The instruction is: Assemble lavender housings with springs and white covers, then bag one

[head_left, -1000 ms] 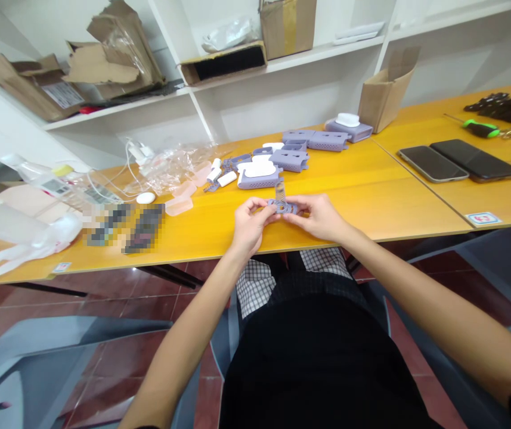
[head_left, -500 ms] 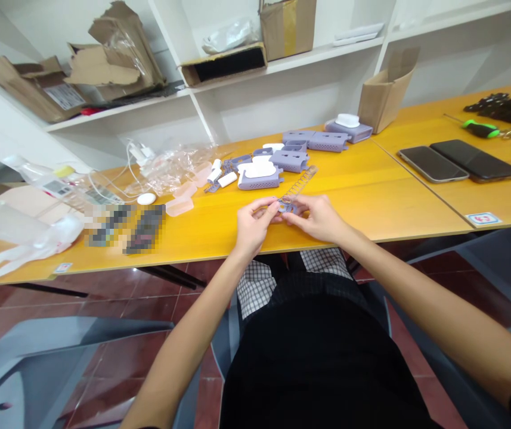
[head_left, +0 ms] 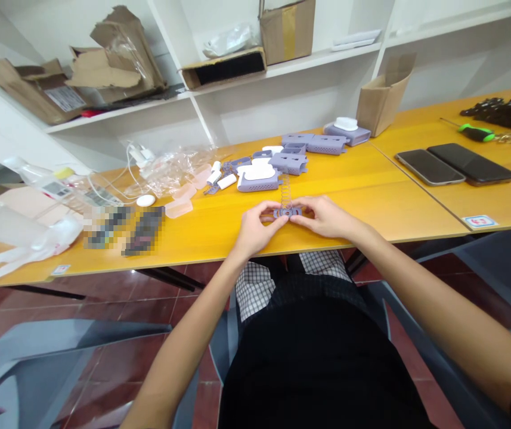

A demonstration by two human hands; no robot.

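Hands [head_left: 288, 221] before purple housings [head_left: 259, 177]

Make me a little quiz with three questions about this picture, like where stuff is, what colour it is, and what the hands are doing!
1. Where do the two dark flat phones lie?
A) on the shelf
B) on the yellow table, right of the hands
C) on the floor

2. What colour is the screwdriver handle?
A) green
B) red
C) white

3. How does the coiled metal spring stand?
A) flat on the table
B) inside the cardboard box
C) upright on the small lilac plastic part

Answers: 1 B, they lie side by side there. 2 A, it is bright green. 3 C, the left hand and right hand pinch the part, spring rising from it.
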